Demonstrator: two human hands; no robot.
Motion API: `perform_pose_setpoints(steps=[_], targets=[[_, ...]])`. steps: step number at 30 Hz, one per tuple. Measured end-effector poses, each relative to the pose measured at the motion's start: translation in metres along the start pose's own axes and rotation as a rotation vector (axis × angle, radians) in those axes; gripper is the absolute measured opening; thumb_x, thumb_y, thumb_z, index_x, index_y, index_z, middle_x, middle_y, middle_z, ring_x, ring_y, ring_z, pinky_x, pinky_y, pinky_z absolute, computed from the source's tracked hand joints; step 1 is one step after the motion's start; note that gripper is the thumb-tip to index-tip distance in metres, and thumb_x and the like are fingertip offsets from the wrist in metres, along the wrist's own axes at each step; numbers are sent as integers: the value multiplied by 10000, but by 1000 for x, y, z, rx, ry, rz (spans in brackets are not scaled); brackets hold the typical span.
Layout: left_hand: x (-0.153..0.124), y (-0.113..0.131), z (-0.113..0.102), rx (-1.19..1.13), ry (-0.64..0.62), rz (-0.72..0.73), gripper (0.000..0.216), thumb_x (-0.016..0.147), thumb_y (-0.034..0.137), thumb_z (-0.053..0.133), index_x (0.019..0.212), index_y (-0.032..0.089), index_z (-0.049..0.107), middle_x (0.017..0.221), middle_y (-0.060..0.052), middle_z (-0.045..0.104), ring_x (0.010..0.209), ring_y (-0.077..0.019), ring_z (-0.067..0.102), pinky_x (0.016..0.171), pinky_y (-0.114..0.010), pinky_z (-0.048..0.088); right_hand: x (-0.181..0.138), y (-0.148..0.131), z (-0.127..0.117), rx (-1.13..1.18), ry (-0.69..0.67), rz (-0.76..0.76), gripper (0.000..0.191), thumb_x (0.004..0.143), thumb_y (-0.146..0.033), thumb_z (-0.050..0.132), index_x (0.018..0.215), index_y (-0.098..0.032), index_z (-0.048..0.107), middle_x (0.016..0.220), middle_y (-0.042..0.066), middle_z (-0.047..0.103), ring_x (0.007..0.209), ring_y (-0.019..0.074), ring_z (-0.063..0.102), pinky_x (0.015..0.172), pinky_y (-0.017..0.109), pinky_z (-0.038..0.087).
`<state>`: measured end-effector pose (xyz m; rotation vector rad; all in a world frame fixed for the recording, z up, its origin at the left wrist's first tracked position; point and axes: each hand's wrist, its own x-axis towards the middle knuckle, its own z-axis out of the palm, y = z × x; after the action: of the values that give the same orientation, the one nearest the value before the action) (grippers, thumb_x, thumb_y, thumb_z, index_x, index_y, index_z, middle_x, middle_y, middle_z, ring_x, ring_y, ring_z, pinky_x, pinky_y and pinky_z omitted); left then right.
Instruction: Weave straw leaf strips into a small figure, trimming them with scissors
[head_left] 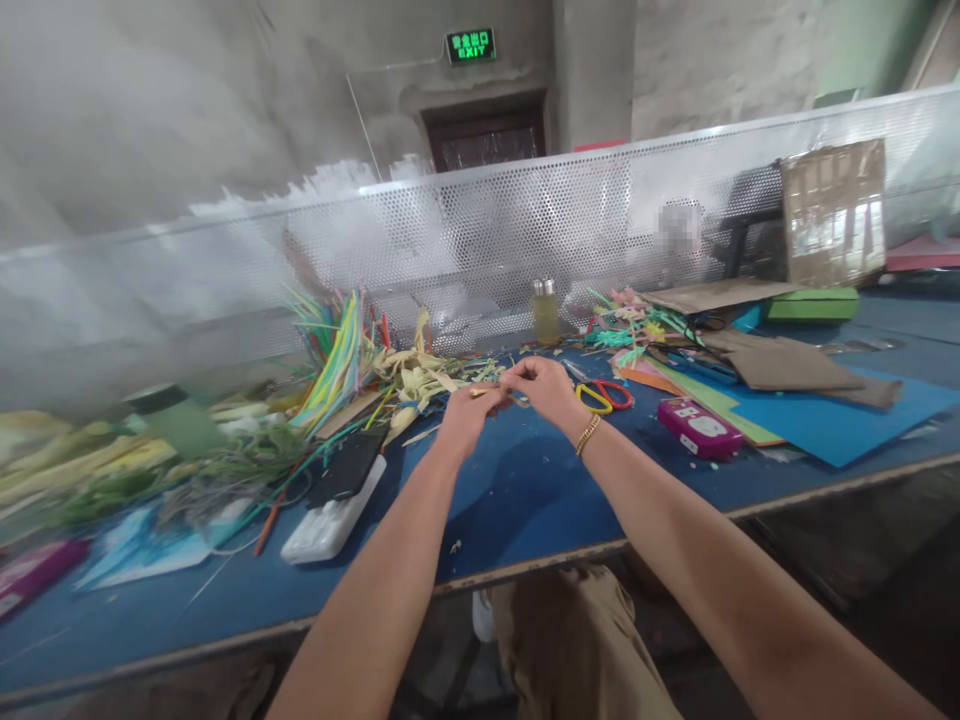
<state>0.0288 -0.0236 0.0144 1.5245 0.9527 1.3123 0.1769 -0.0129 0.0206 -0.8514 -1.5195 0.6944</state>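
Observation:
Both hands meet above the middle of the blue table (525, 510). My left hand (469, 415) is closed, its thumb and fingers pressed together. My right hand (546, 388) is closed in a pinch right beside it. Whatever lies between the fingertips is too small and blurred to name. A pile of pale yellow strips (424, 382) lies just beyond my left hand. To the right of my right hand are a yellow scissor handle (592, 398) and a red scissor handle (619, 395); their blades are partly hidden.
Colourful thin stems (341, 350) stand at the left back. A black phone (349, 470) rests on a white power strip (330, 525). A bottle (545, 312) stands by the perforated screen (487, 230). A purple packet (699, 428) and blue sheets (840, 420) lie at right.

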Motion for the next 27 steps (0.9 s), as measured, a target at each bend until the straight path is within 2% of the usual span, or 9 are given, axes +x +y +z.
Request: perform_pose_setpoints(steps=[3,5,7,9,13,17,20,23,27], targets=[[0,-2,4,-1,59,43,135,667,278,661,639,146,673,586,-7,603,590,-132,535,590,-256,409,-2,-1,3,95,38,11,116,675,-281,705,680,-175,658,657,9,671,608,119,590,617,251,476],[-1,-2,9,-43,110,38,116,640,256,654,607,144,658,566,-5,592,567,-128,523,568,-250,401,-1,-2,5,215,56,33,164,667,-300,726,772,-180,683,691,9,684,644,122,609,656,256,493],[-1,-1,13,-111,152,24,98,612,235,644,588,140,649,560,-8,588,545,-121,509,541,-244,388,0,-2,5,347,61,83,259,693,-367,720,874,-184,697,777,26,709,718,129,634,720,267,506],[-1,0,16,-177,181,7,86,593,218,639,572,136,643,556,-10,583,530,-112,497,523,-238,378,1,-1,5,417,50,150,322,732,-457,678,878,-173,707,834,48,720,771,140,643,760,278,506],[0,0,17,-263,228,-9,108,585,233,687,598,132,650,593,-13,602,559,-109,512,534,-232,393,1,3,7,292,-40,166,336,720,-489,670,748,-156,717,755,49,704,721,152,626,715,276,492],[-3,2,15,-240,128,-55,211,618,317,752,676,129,674,650,-31,635,594,-111,534,514,-214,379,0,6,7,201,-55,110,239,671,-411,714,700,-175,692,630,10,656,594,138,581,623,268,474],[-6,8,12,-248,14,-217,317,681,421,732,814,136,692,750,-72,683,665,-137,599,516,-205,386,1,7,5,222,-10,146,248,690,-405,675,643,-164,641,578,-3,608,533,117,529,554,253,444],[-7,14,10,-265,-67,-346,388,743,515,656,871,149,673,793,-102,701,705,-164,635,512,-211,390,2,7,3,149,50,154,238,676,-382,672,634,-152,629,602,-7,599,552,99,495,540,228,406],[-6,11,7,-209,-76,-293,332,689,425,739,867,154,664,737,-72,682,649,-131,606,505,-200,361,3,7,3,158,13,152,241,681,-388,658,653,-149,637,618,-2,607,574,103,501,567,232,409]])
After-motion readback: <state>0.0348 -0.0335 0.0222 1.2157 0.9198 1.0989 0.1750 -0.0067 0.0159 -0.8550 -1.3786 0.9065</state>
